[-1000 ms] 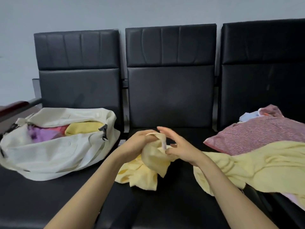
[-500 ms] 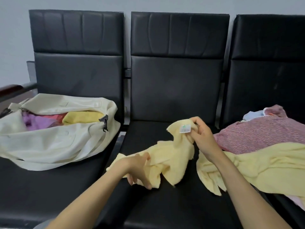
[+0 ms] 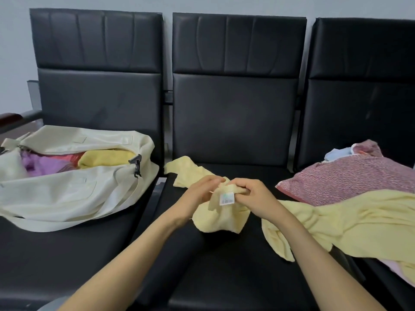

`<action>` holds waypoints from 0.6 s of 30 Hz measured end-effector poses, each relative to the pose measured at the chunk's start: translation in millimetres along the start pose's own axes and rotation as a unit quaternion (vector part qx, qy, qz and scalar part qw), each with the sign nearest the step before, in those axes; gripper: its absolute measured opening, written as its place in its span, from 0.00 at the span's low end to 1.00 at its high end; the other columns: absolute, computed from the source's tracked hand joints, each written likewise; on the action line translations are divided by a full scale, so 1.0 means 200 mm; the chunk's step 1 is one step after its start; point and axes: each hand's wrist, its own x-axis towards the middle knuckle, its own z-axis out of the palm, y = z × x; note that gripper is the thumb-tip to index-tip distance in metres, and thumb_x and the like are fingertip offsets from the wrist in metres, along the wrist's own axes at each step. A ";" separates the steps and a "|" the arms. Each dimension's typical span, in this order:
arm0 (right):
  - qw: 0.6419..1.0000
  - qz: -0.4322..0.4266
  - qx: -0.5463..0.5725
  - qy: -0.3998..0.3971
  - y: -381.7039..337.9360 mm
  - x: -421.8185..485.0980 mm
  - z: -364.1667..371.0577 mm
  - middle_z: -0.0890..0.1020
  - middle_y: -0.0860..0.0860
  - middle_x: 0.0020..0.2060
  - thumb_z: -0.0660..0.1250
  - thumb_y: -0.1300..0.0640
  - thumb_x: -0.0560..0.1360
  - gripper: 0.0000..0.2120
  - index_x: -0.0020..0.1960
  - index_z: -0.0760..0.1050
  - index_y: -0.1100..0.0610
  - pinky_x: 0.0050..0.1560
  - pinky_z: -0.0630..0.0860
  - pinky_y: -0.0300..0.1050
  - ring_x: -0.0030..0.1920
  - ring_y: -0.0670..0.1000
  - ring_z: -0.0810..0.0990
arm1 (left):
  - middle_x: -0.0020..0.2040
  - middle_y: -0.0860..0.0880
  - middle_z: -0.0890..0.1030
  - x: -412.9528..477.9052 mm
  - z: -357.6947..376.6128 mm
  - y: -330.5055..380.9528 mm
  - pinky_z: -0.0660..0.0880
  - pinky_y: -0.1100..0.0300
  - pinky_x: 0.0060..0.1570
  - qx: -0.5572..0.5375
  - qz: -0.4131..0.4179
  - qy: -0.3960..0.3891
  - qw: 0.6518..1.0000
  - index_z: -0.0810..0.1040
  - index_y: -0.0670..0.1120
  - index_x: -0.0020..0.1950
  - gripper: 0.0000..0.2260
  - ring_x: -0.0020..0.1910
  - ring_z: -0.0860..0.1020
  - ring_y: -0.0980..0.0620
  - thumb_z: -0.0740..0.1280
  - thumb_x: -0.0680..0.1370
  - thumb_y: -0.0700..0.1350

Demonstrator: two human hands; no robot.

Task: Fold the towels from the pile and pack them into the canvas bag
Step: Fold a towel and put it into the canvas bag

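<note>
1. I hold the towel (image 3: 221, 217), pale yellow, bunched at the centre of the frame, just above the middle seat (image 3: 224, 277).
2. My left hand (image 3: 202, 194) pinches its top edge from the left. My right hand (image 3: 253, 196) grips the same edge from the right, fingers curled round the cloth. The two hands nearly meet.
3. A white label (image 3: 227, 198) hangs from the edge between my hands, facing me.
4. The lower part of the towel droops onto the seat. Its far end (image 3: 186, 170) lies crumpled up and to the left, reaching the seat's left edge.
5. The bag (image 3: 67, 191), cream canvas, lies open on the left seat, at the left of the frame, apart from the towel.
6. Inside it show a folded yellow piece (image 3: 107, 157), a red piece (image 3: 67, 158) and a purple piece (image 3: 42, 163).
7. The pile sits at the right of the frame. A large yellow sheet (image 3: 350, 223) spills from it onto the middle seat, passing under my right forearm.
8. Behind that lies a pink patterned cloth (image 3: 350, 178), with a light blue scrap (image 3: 339, 152) at its upper edge.
</note>
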 end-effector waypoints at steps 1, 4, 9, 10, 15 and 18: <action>1.000 -0.002 0.002 0.009 0.00 0.00 0.00 0.80 0.46 0.37 0.68 0.50 0.68 0.06 0.44 0.81 0.45 0.42 0.71 0.42 0.39 0.44 0.76 | 0.46 0.53 0.82 -0.02 0.00 0.02 0.74 0.62 0.47 0.055 0.001 0.004 0.998 0.79 0.53 0.52 0.18 0.46 0.79 0.56 0.67 0.69 0.62; 0.999 0.019 -0.028 -0.020 0.01 -0.01 -0.04 0.76 0.50 0.34 0.74 0.43 0.66 0.13 0.46 0.76 0.46 0.38 0.68 0.43 0.35 0.45 0.73 | 0.34 0.53 0.76 -0.07 -0.02 0.06 0.67 0.63 0.35 0.167 0.052 0.040 0.984 0.78 0.45 0.44 0.16 0.34 0.73 0.57 0.71 0.73 0.58; 0.942 0.144 -0.262 -0.156 0.09 -0.05 -0.10 0.79 0.48 0.39 0.74 0.46 0.68 0.11 0.41 0.76 0.51 0.38 0.72 0.44 0.40 0.48 0.77 | 0.42 0.54 0.82 -0.12 -0.23 0.17 0.72 0.65 0.47 0.188 0.044 0.008 0.981 0.83 0.52 0.45 0.05 0.44 0.79 0.59 0.71 0.75 0.52; 0.926 0.161 -0.300 -0.164 0.12 -0.06 -0.11 0.78 0.48 0.40 0.74 0.47 0.69 0.12 0.41 0.75 0.53 0.38 0.71 0.43 0.40 0.48 0.76 | 0.43 0.55 0.82 -0.12 -0.27 0.14 0.71 0.64 0.50 0.244 0.024 -0.009 0.970 0.83 0.53 0.47 0.06 0.47 0.79 0.60 0.71 0.74 0.54; 0.918 0.161 -0.329 -0.153 0.17 -0.08 -0.18 0.78 0.51 0.37 0.73 0.50 0.67 0.10 0.38 0.76 0.55 0.38 0.69 0.44 0.38 0.48 0.74 | 0.33 0.54 0.70 -0.05 -0.34 -0.03 0.63 0.61 0.38 0.439 -0.102 -0.089 0.888 0.78 0.45 0.39 0.13 0.34 0.68 0.57 0.70 0.75 0.54; 0.952 0.111 -0.259 -0.118 0.14 -0.12 -0.18 0.78 0.54 0.39 0.74 0.47 0.66 0.15 0.40 0.75 0.59 0.39 0.68 0.44 0.39 0.51 0.75 | 0.34 0.53 0.70 -0.03 -0.33 -0.11 0.62 0.60 0.36 0.502 -0.134 -0.107 0.848 0.70 0.49 0.33 0.14 0.34 0.67 0.56 0.69 0.75 0.52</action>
